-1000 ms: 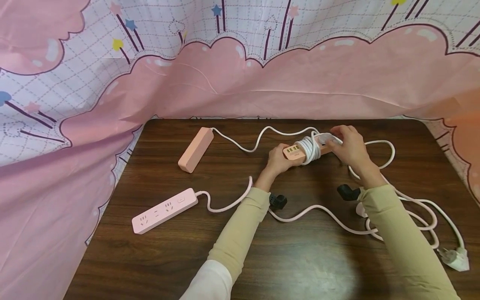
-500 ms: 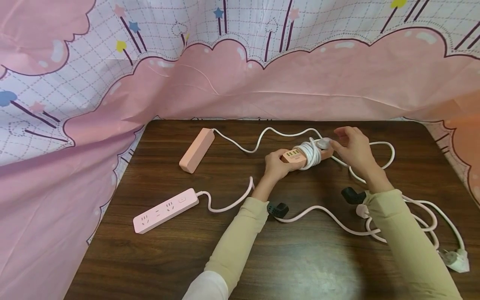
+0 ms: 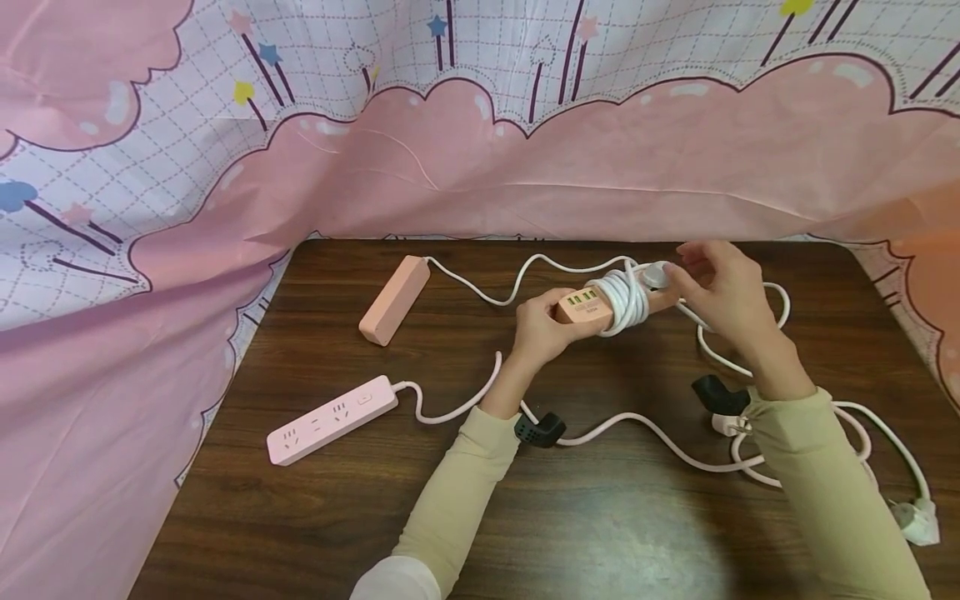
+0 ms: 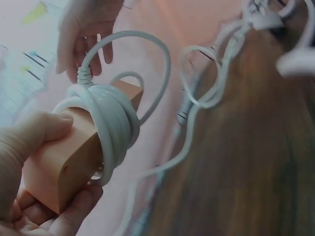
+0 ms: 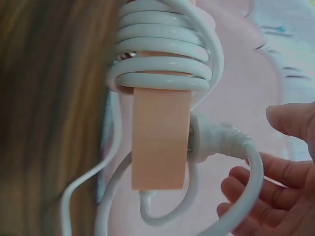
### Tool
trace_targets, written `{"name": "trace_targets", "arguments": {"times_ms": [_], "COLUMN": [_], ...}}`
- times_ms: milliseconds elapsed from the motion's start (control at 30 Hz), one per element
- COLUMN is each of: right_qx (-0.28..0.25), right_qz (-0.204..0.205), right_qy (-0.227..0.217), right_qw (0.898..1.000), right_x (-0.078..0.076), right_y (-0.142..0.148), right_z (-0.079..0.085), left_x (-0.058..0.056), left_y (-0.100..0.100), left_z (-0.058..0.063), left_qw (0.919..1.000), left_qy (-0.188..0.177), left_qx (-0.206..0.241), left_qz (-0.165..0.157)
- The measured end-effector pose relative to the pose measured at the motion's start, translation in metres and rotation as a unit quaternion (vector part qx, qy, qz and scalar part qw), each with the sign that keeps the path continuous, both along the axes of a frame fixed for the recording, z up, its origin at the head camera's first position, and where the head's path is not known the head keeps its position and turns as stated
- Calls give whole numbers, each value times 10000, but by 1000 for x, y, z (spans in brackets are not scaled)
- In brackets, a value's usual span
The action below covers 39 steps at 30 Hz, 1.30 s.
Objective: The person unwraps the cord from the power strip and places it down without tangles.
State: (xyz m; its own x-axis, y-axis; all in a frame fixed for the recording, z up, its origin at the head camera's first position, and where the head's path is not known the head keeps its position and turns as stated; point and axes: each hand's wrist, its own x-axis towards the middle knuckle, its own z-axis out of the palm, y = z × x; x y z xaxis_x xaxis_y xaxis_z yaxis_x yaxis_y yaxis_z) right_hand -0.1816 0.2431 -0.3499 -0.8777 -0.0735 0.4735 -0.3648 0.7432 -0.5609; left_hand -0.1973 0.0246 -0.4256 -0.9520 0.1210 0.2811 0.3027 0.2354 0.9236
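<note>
In the head view my left hand [image 3: 542, 327] grips the near-left end of a peach power strip [image 3: 587, 312], raised over the table at a slant. White cord [image 3: 626, 300] is wound in several turns round the strip's middle. The cord's round white plug [image 5: 204, 138] sits against the strip's socket face, its prongs partly showing in the right wrist view. My right hand [image 3: 727, 292] is beside the plug with thumb and fingers spread and nothing between them. In the left wrist view, thumb and fingers [image 4: 81, 206] clasp the strip's end.
A second peach power strip [image 3: 393, 302] lies at the back left, trailing a thin white cord. Nearer stands a pink power strip [image 3: 330, 421], its pink cord running right to a pink plug [image 3: 726, 423]. A white plug [image 3: 918, 521] lies at right. A patterned curtain [image 3: 525, 200] borders the table.
My right hand has drawn back to the right from the plug and its fingers have let go. The left hand has shifted slightly left with the wrapped strip, which has turned a little.
</note>
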Motion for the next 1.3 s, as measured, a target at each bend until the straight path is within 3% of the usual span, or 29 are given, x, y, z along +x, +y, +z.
{"name": "trace_targets", "arguments": {"times_ms": [267, 467, 567, 700, 933, 1100, 1300], "right_qx": [209, 201, 288, 440, 816, 1346, 1531], "right_qz": [-60, 73, 165, 318, 566, 401, 98], "right_qy": [309, 492, 599, 725, 528, 417, 160], "right_qw": [9993, 9986, 9977, 9959, 9937, 9892, 9880], "right_x": [20, 30, 34, 37, 32, 30, 27], "right_y": [-10, -18, -25, -34, -50, -64, -74], "right_z": [35, 49, 56, 62, 61, 60, 60], "left_x": [13, 15, 15, 14, 10, 12, 14], "left_y": [-19, -40, -52, -68, -88, -94, -97], "left_z": [43, 63, 67, 71, 75, 73, 70], "left_qw": [9961, 9929, 9925, 9929, 9934, 9945, 9947], "left_qy": [475, 78, -5, 155, 191, 195, 287], "left_qx": [-12, 234, 434, 584, 576, 528, 526], "left_qz": [-742, -1167, -1140, -1028, -972, -884, -840]}}
